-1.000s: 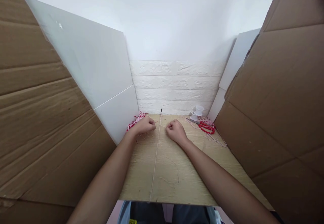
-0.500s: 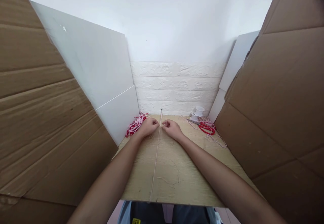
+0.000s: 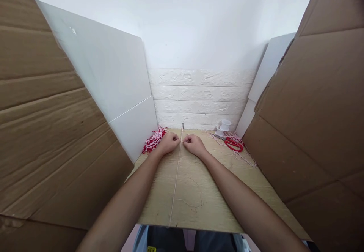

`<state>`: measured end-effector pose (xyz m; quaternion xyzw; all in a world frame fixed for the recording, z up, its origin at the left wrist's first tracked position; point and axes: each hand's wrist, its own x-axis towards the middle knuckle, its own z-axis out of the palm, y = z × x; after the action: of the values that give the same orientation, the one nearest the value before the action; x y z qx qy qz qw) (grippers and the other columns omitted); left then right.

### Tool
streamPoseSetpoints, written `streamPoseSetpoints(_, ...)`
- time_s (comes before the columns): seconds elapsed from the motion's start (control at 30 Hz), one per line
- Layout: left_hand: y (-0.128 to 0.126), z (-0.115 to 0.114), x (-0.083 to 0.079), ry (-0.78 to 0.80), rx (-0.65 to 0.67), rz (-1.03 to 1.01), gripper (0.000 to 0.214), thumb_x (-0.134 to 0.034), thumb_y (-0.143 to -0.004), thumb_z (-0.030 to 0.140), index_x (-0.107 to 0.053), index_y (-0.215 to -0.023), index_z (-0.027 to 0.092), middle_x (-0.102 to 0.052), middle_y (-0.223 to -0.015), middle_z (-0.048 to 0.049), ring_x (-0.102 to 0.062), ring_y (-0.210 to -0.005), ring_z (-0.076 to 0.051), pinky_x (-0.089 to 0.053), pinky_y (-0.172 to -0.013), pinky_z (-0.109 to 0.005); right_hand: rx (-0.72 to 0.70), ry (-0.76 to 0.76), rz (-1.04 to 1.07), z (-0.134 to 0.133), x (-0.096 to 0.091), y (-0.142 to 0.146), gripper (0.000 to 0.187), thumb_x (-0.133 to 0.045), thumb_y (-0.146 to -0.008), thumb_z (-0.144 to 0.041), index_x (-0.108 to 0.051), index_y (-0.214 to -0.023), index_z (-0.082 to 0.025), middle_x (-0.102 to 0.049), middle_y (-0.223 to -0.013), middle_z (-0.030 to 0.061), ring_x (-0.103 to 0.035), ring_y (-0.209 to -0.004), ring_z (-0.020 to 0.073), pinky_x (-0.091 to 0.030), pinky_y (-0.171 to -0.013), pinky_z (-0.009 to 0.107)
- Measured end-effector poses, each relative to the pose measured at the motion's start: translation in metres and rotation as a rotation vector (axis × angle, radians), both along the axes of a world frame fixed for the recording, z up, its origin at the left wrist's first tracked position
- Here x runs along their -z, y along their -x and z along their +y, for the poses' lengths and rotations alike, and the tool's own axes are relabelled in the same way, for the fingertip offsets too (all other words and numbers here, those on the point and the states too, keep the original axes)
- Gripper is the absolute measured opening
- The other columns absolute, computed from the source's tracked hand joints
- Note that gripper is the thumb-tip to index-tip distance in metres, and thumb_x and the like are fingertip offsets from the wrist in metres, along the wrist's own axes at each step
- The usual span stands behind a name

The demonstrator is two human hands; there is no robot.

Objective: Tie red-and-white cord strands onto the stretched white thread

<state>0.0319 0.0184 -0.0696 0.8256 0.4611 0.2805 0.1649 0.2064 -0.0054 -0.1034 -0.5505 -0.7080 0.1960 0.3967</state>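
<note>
A pale cord point(image 3: 176, 180) runs taut from a dark nail point(image 3: 182, 124) at the back of the board down to its front edge. Close to the nail end, my left hand point(image 3: 169, 143) is on the cord's left side, thumb and fingertips pinched together. My right hand point(image 3: 195, 145) faces it from the other side, also in a pinch. Between the fingertips, fine pale thread seems to cross the cord; the detail is very small. A loose thin thread point(image 3: 189, 205) curls over the board below my right hand.
Behind my left hand lies a red and pink-white heap of cord point(image 3: 153, 141). At the back right are white spools point(image 3: 225, 125), red-handled scissors point(image 3: 234, 145) and tangled pink cord point(image 3: 244, 158). Cardboard walls point(image 3: 54, 138) point(image 3: 309, 115) flank the wooden board point(image 3: 216, 210).
My fingertips have drawn slightly closer together at the taut cord, both still pinched. The whole view has shifted a little; the other things lie as before.
</note>
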Motion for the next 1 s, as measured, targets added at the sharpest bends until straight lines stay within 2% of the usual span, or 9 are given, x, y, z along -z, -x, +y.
streamPoseSetpoints(0.3, 0.0007, 0.0012, 0.0015, -0.041, -0.082, -0.003, 0.019, -0.054, -0.072, 0.028, -0.062, -0.061, 0.016, -0.062, -0.062, -0.0021, -0.053, -0.061, -0.015, -0.035, -0.058, -0.027, 0.037, -0.016, -0.034, -0.0001, 0.0002, -0.0001, 0.008, -0.058, -0.073, -0.015, -0.064, -0.068, -0.017, -0.066, -0.072, 0.0018, -0.055, -0.067, 0.013, -0.035, -0.063, 0.022)
streamPoseSetpoints(0.67, 0.0027, 0.0031, -0.0019, -0.009, -0.237, -0.044, 0.017, -0.054, -0.072, 0.025, -0.059, -0.059, 0.017, -0.061, -0.061, -0.0014, -0.053, -0.062, -0.015, -0.036, -0.059, -0.027, 0.182, -0.041, -0.006, 0.0005, -0.0011, -0.0015, 0.01, -0.057, -0.072, -0.013, -0.06, -0.062, -0.016, -0.063, -0.067, 0.0016, -0.053, -0.064, 0.0128, -0.034, -0.061, 0.022)
streamPoseSetpoints(0.9, 0.0029, 0.0003, -0.0043, -0.035, -0.197, 0.021, 0.02, -0.052, -0.074, 0.023, -0.059, -0.056, 0.017, -0.059, -0.058, -0.0016, -0.053, -0.06, -0.016, -0.036, -0.059, -0.028, 0.194, -0.025, 0.008, -0.0004, -0.0032, -0.002, 0.012, -0.056, -0.072, -0.014, -0.063, -0.063, -0.016, -0.065, -0.066, 0.0016, -0.054, -0.063, 0.0132, -0.034, -0.061, 0.022)
streamPoseSetpoints(1.0, 0.002, 0.0016, -0.0036, -0.077, -0.201, 0.026, 0.02, -0.051, -0.076, 0.023, -0.063, -0.061, 0.016, -0.063, -0.063, -0.0033, -0.055, -0.063, -0.017, -0.039, -0.063, -0.029, 0.223, 0.029, 0.053, 0.0019, -0.0061, -0.0018, 0.013, -0.056, -0.076, -0.019, -0.065, -0.068, -0.016, -0.066, -0.067, 0.002, -0.055, -0.063, 0.0136, -0.035, -0.06, 0.023)
